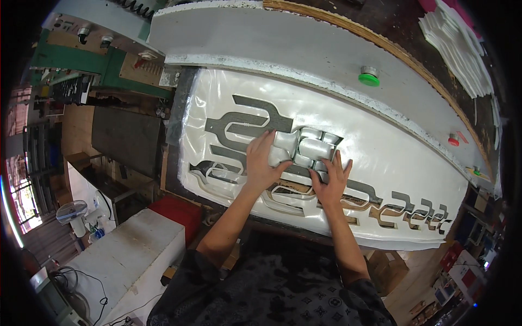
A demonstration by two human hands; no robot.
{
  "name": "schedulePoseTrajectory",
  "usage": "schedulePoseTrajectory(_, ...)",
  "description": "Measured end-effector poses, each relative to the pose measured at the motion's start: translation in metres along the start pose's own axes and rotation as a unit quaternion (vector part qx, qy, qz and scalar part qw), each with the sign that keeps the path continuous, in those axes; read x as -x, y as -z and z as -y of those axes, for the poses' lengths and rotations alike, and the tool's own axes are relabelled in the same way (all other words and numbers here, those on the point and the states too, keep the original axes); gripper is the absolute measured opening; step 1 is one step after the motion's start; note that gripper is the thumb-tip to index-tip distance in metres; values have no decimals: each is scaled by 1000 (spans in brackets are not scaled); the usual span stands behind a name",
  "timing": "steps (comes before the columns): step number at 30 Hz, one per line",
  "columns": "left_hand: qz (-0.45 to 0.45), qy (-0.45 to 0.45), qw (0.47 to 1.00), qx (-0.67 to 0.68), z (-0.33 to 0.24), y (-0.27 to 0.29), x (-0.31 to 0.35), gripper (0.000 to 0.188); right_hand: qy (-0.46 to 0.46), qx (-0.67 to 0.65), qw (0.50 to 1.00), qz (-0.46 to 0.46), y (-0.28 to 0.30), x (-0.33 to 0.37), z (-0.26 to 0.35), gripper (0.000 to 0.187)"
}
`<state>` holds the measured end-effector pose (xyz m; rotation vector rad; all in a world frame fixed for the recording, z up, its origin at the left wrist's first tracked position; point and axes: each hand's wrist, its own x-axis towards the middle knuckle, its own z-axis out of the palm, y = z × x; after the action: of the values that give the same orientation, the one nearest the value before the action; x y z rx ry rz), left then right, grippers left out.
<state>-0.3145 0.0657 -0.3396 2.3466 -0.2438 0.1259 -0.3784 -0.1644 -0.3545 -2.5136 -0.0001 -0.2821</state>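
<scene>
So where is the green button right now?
In the head view, the green button sits upper right of centre on the grey machine panel, above the white sheet and beyond both hands.

Green button (pixel 369 79), red button (pixel 453 141), white foam stack (pixel 457 46), small fan (pixel 72 212).

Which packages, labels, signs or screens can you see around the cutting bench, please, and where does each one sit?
Cardboard boxes: brown, box-shaped, on the floor at lower right, below the bench edge.
Coloured cartons: red and white, small, stacked at the far lower right; markings too small to tell.
Stack of white cut pieces: loose, not packaged, top right on the dark surface.
No screens or signs can be made out.
</scene>
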Motion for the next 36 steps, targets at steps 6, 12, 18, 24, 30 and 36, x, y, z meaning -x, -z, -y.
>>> schedulePoseTrajectory(6,-11,15,1000,2,0,-6,-4,95,-1,-1,1000,3,-1,-4,-10,46)
schedulePoseTrajectory(12,-4,48,999,15,2,-8,-6,98,6,1,1000,9,-3,-7,-14,48)
schedulePoseTrajectory(18,-13,29,999,32,8,-8,-11,117,5,0,1000,23,-4,-9,-18,51)
schedulePoseTrajectory(24,18,40,999,-12,4,-8,-19,106,3,2,1000,24,-3,-13,-18,51)
schedulePoseTrajectory(30,20,42,999,0,4,-8,-21,100,3,3,1000,22,-3,-14,-18,51)
schedulePoseTrajectory(36,7,36,999,-4,2,-11,-28,102,9,9,1000,13,-1,-25,-17,50)
